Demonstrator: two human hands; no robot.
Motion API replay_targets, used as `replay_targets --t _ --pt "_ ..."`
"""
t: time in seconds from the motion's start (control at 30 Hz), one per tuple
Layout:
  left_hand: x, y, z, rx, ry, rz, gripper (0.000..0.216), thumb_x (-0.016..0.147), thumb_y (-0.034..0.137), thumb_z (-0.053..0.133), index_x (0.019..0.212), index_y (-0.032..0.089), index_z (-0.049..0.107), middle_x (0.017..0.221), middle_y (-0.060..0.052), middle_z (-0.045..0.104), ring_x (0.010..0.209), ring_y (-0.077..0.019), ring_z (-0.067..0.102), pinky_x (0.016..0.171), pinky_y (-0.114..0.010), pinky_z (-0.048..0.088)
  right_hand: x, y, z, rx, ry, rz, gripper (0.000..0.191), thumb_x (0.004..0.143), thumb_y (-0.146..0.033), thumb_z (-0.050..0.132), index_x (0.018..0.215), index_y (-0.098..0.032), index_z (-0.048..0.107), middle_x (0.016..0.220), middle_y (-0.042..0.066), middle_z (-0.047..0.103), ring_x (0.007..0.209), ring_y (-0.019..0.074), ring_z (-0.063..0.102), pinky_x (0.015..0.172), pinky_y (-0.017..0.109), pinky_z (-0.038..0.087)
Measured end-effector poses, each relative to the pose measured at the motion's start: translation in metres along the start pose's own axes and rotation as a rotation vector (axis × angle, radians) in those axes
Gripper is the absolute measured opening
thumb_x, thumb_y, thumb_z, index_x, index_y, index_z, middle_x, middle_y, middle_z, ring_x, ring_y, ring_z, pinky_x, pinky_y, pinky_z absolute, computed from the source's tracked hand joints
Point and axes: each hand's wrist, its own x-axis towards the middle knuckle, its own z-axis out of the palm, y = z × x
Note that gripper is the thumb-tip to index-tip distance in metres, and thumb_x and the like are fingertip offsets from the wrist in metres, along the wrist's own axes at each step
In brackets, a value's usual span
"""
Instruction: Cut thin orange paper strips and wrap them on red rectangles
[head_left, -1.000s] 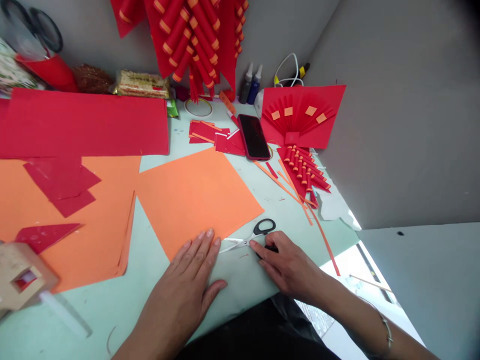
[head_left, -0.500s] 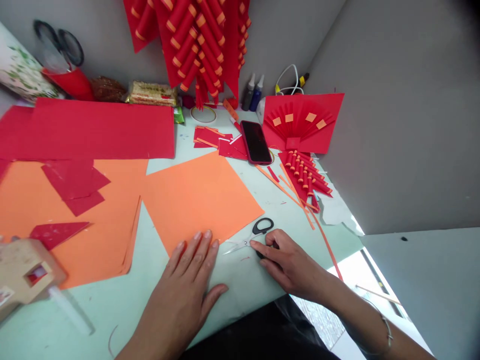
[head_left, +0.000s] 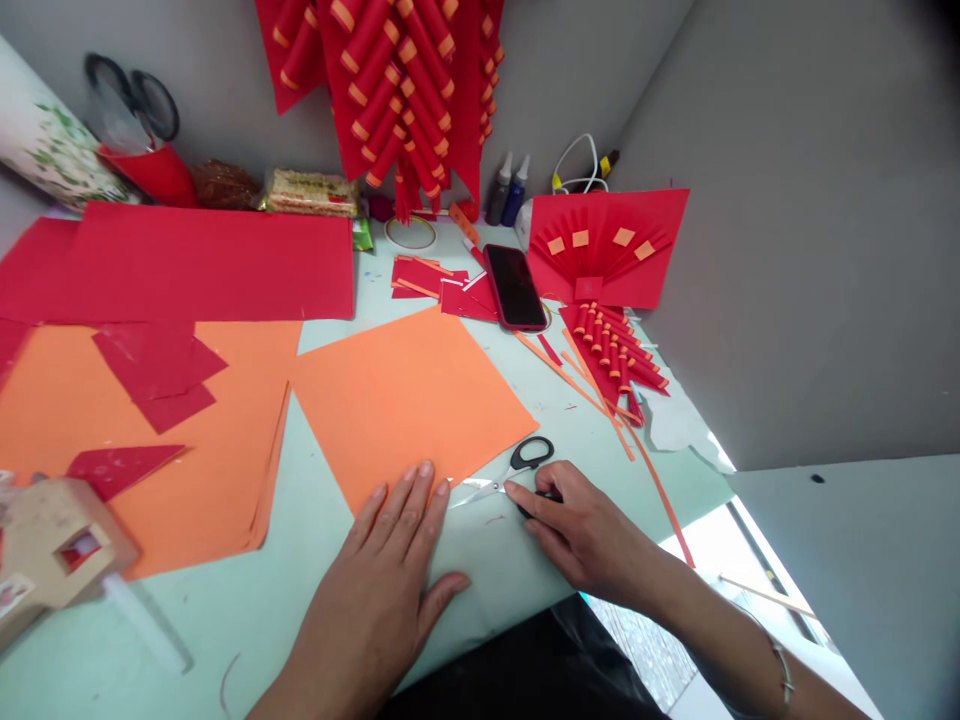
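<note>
My left hand lies flat with its fingers stretched out, the fingertips pressing on the near edge of an orange paper sheet. To its right, my right hand is closed around the lower handle of a small pair of scissors. Their black upper handle loop sticks out beyond the fingers. The blades are parted and point left at the paper's near edge, close to my left fingertips. Whether the paper lies between the blades, I cannot tell.
A glue gun rests at the left by stacked orange sheets and red card. A phone, paper strips and a red paper firecracker decoration lie beyond. Dark scissors stand in a red cup.
My left hand and the orange sheet have slid slightly right, toward the scissors. My right hand keeps its grip on the scissors. The view has shifted a little.
</note>
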Motion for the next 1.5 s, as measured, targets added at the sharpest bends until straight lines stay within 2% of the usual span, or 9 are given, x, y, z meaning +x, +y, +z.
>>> replay_targets --t 0.53,0.8,1.0,1.2,1.5 --pt "0.001 0.001 -0.001 0.029 0.019 0.033 0.069 0.098 0.057 0.035 0.142 0.005 0.044 0.148 -0.021 0.048 0.135 -0.0321 0.047 0.112 -0.046 0.027 0.000 0.006 -0.004 0.033 -0.036 -0.037 0.048 0.096 -0.019 0.045 0.144 -0.024 0.046 0.101 0.011 0.046 0.091 0.0234 0.046 0.079 0.041 0.050" --pt "0.002 0.000 -0.001 0.012 0.010 0.032 0.070 0.097 0.058 0.037 0.143 0.005 0.042 0.148 -0.020 0.048 0.136 -0.0326 0.046 0.112 -0.046 0.027 0.000 0.004 -0.004 0.063 -0.047 -0.021 0.048 0.096 -0.018 0.046 0.144 -0.021 0.047 0.102 0.010 0.044 0.092 0.0231 0.045 0.081 0.041 0.049" --pt "-0.010 0.005 -0.006 -0.007 0.054 -0.005 0.066 0.098 0.051 0.038 0.145 0.006 0.040 0.147 -0.019 0.050 0.138 -0.0323 0.044 0.116 -0.050 0.022 -0.001 0.004 -0.003 0.102 -0.030 -0.007 0.044 0.096 -0.017 0.046 0.139 -0.019 0.052 0.100 0.010 0.044 0.092 0.0221 0.046 0.080 0.038 0.048" --pt "-0.017 0.013 -0.002 -0.005 0.044 -0.028 0.071 0.098 0.056 0.037 0.144 0.003 0.040 0.145 -0.021 0.051 0.134 -0.0323 0.048 0.113 -0.046 0.028 0.002 0.001 -0.002 0.100 -0.014 -0.012 0.043 0.096 -0.017 0.046 0.138 -0.017 0.052 0.098 0.010 0.045 0.089 0.0220 0.046 0.077 0.038 0.048" --pt "-0.015 0.011 -0.002 -0.026 0.056 -0.034 0.076 0.098 0.057 0.034 0.153 0.006 0.024 0.145 -0.020 0.051 0.133 -0.0308 0.051 0.112 -0.044 0.031 0.001 0.002 -0.001 0.040 -0.027 -0.029 0.044 0.097 -0.019 0.044 0.141 -0.019 0.050 0.100 0.011 0.046 0.091 0.0230 0.046 0.077 0.039 0.049"
